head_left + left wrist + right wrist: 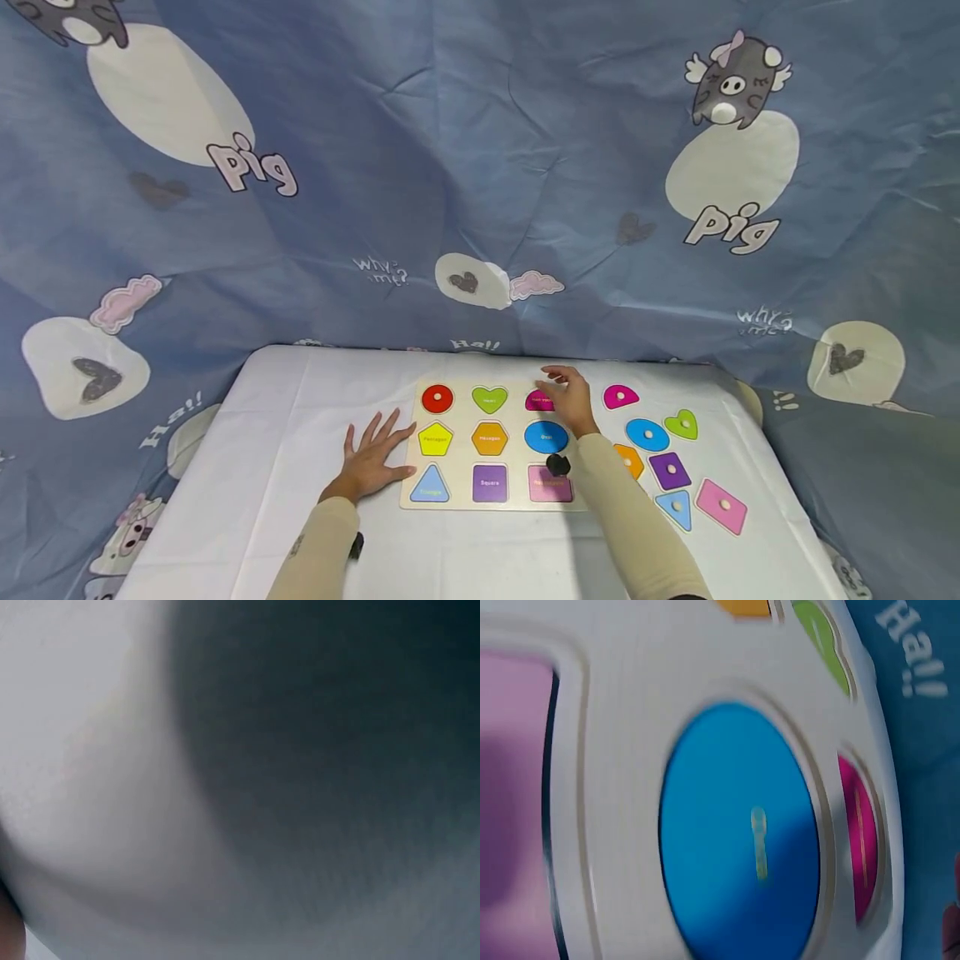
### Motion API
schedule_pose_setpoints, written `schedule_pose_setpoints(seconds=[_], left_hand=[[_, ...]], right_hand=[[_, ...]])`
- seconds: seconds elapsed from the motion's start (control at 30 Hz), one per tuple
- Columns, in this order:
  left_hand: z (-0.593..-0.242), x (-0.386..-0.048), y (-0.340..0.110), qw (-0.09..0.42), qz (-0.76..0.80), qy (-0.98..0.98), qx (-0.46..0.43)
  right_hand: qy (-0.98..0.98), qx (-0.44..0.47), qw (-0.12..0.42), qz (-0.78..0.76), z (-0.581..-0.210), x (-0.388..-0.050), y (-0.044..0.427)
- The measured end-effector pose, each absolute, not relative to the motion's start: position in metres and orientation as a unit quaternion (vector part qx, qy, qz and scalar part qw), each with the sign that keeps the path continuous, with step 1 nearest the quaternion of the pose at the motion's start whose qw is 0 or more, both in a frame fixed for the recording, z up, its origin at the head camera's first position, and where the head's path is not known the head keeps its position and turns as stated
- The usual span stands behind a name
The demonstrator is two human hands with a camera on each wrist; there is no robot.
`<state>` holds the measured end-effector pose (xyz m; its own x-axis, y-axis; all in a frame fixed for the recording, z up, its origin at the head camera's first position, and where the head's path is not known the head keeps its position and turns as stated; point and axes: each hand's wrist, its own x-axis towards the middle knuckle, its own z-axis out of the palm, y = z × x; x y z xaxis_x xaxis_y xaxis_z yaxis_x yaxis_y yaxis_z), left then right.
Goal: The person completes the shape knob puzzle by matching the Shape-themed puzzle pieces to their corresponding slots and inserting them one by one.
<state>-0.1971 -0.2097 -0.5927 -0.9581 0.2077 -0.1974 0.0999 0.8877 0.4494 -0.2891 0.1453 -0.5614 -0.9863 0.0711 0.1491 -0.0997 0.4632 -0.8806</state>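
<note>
Left hand [371, 461]: spreading wide, lower centre
Right hand [572, 404]: curving loosely, seemingly empty
Beige shape board [517, 460]: likely being filled, calling for pinching knobbed magenta half-circle [620, 400]

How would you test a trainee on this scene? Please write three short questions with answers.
1. What colour is the knobbed piece on the board? a) red b) green c) purple
2. True or false: the left hand grips the pink rectangle.
3. Fill in: the right sleeve partly hides the loose ___ hexagon.

Key: 1. a, red. 2. False, it lies spread at the board's left edge. 3. Orange.
</note>
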Motion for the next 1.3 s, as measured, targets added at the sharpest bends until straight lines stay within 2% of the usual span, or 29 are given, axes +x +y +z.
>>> schedule_pose_setpoints(seconds=[0.67, 0.93, 1.3], left_hand=[[-0.592, -0.197, -0.215, 0.126, 0.219, 0.964, 0.078], [-0.592, -0.193, -0.219, 0.126, 0.219, 0.965, 0.07], [-0.594, -0.198, -0.211, 0.127, 0.222, 0.964, 0.077]], right_hand=[[-0.856, -0.118, 0.114, 0.491, -0.582, -0.284, 0.231], [-0.852, -0.177, 0.09, 0.485, -0.591, -0.28, 0.254], [-0.874, -0.186, 0.061, 0.445, -0.593, -0.285, 0.272]])
